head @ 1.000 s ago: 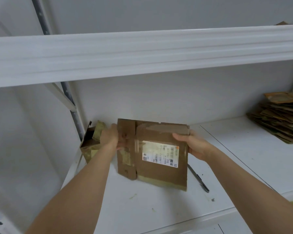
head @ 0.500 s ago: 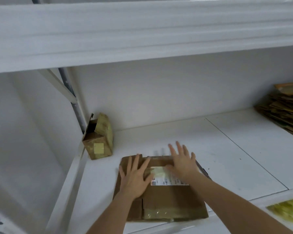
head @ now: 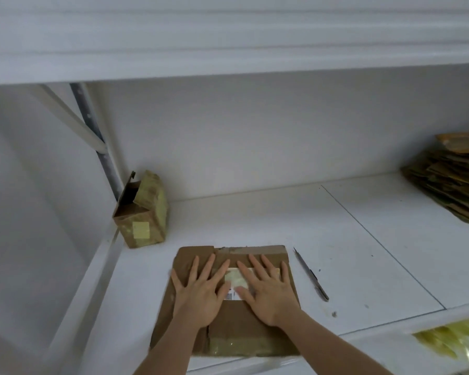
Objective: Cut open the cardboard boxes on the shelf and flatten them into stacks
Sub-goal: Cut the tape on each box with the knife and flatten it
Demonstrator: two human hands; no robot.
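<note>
- I am seeing the flattened cardboard box [head: 228,301] lying flat on the white shelf [head: 363,266], close to the front edge, its near end reaching almost to that edge.
- My left hand [head: 198,290] is pressing palm-down on the left half of the flattened cardboard box, its fingers [head: 207,269] straight and spread wide apart.
- My right hand [head: 266,290] is pressing palm-down on the right half, just beside the left hand, fingers likewise straight and fanned out, not curling around anything.
- Both hands are partly covering a pale shipping label [head: 236,282] stuck on the top face; strips of tape are showing along the far and near ends of the cardboard.
- A slim knife [head: 310,273] is lying on the shelf just to the right of the flattened cardboard box, apart from it, its point facing the back wall.
- A small cardboard box [head: 142,212] is standing in the far left corner, still in box form, with its top flap partly raised.
- A stack of flattened cardboard [head: 450,180] is sitting at the far right of the shelf, well apart from my hands.
- Something yellow and blurred [head: 450,339] is showing below the shelf front at lower right; I cannot tell what it is.
</note>
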